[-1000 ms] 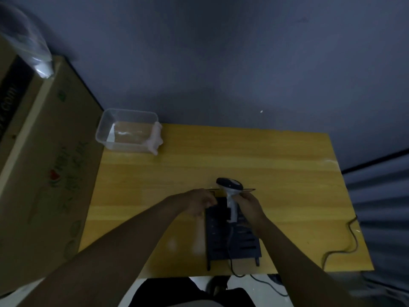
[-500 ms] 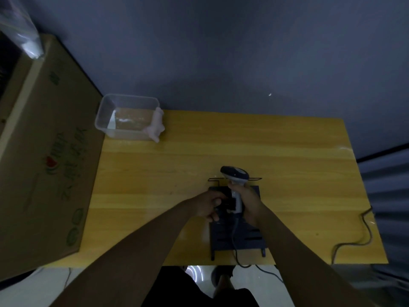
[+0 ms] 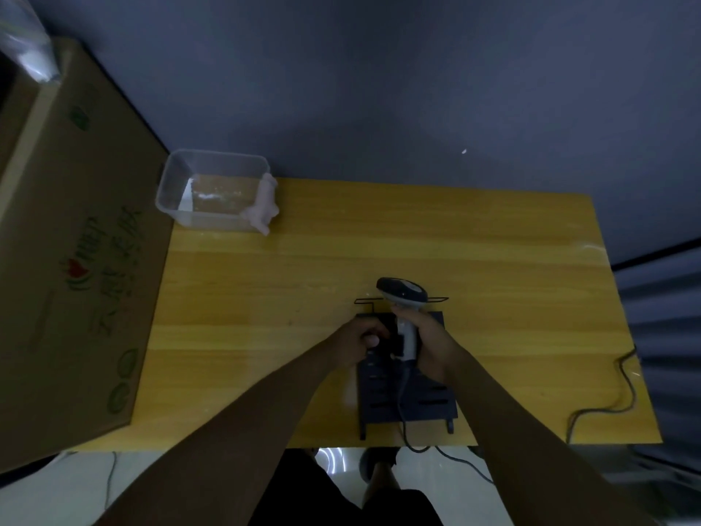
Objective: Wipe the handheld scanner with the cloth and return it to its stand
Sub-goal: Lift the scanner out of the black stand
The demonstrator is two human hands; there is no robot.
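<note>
A grey and white handheld scanner (image 3: 402, 294) stands upright over the black slotted stand (image 3: 406, 396) near the table's front edge. My right hand (image 3: 425, 343) is wrapped around the scanner's handle. My left hand (image 3: 360, 336) rests on the stand's upper left part, fingers curled on it. The scanner's cable (image 3: 403, 404) runs down across the stand and off the table. A pale pink cloth (image 3: 263, 206) hangs over the right rim of a clear plastic tub (image 3: 174, 187) at the table's far left corner.
The yellow wooden table (image 3: 379, 241) stands against a grey wall. A large cardboard box (image 3: 72, 260) leans along the table's left side. A dark cable (image 3: 607, 396) loops at the table's right front corner. My legs show below the front edge.
My left hand has moved right onto the stand's upper left part. My right hand keeps its hold on the scanner's handle. The camera has shifted a little.
</note>
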